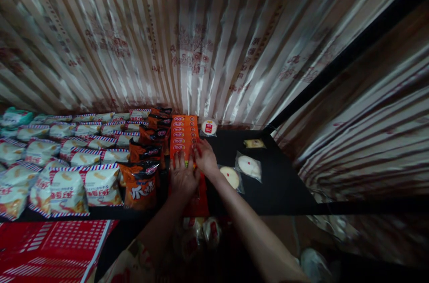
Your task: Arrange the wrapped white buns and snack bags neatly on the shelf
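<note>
one black shelf [278, 191] bears a row of black-and-orange snack bags [140, 188] and, just beside it, a column of flat orange packets [181, 130]. these look light, thin and slick, likely pliable outside with contents that could crack, so their side edges seem the safest hold. they lie partly beneath both hands: the left hand [183, 176] rests palm-down, fingers extended, clamped on nothing visible; the right hand [205, 158], near it, bends over the column's right side, and i cannot tell whether it pinches. a round white packet [230, 176] sits near the right wrist.

Left hand [182, 178] and right hand [205, 158] touch orange packets [182, 133] beside snack bags [142, 187].
</note>
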`<state>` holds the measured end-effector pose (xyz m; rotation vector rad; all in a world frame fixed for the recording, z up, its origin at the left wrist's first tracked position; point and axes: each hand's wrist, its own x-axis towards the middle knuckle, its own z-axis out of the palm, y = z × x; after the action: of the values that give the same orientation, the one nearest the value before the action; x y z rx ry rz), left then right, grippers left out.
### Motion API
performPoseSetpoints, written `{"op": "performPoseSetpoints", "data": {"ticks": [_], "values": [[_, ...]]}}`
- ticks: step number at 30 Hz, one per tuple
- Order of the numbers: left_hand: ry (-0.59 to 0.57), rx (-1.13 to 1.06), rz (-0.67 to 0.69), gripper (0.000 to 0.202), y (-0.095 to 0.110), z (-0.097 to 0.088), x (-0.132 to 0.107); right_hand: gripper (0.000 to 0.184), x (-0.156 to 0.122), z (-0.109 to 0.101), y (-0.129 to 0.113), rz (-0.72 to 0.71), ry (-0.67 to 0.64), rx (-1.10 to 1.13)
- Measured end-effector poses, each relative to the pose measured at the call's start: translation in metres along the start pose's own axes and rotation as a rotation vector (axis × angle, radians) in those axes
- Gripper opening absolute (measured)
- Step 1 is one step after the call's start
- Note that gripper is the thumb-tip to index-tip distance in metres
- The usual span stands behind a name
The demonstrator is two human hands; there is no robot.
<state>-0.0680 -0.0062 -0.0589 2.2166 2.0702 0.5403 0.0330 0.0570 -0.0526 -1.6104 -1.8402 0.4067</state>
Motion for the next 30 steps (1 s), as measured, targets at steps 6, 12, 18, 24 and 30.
{"op": "performPoseSetpoints", "data": {"ticks": [6, 12, 18, 24, 30], "values": [[-0.060, 0.038, -0.005, 0.048, -0.001, -0.004, 0.000, 0.044, -0.055, 0.001, -0.012, -0.103, 0.029, -0.013], [-0.053, 0.062, 0.008, 0.052, -0.006, 0.003, -0.001, 0.047, -0.075, 0.001, -0.015, -0.140, -0.032, -0.029], [-0.040, 0.082, 0.023, 0.049, -0.007, 0.002, -0.002, 0.045, -0.082, 0.000, -0.016, -0.160, -0.071, -0.032], [-0.061, 0.084, -0.015, 0.047, -0.001, -0.014, 0.000, 0.043, -0.081, 0.000, -0.013, -0.126, -0.041, 0.006], [-0.020, 0.083, -0.023, 0.047, -0.003, -0.014, 0.003, 0.045, -0.081, 0.002, -0.012, -0.085, -0.028, 0.029]]}}
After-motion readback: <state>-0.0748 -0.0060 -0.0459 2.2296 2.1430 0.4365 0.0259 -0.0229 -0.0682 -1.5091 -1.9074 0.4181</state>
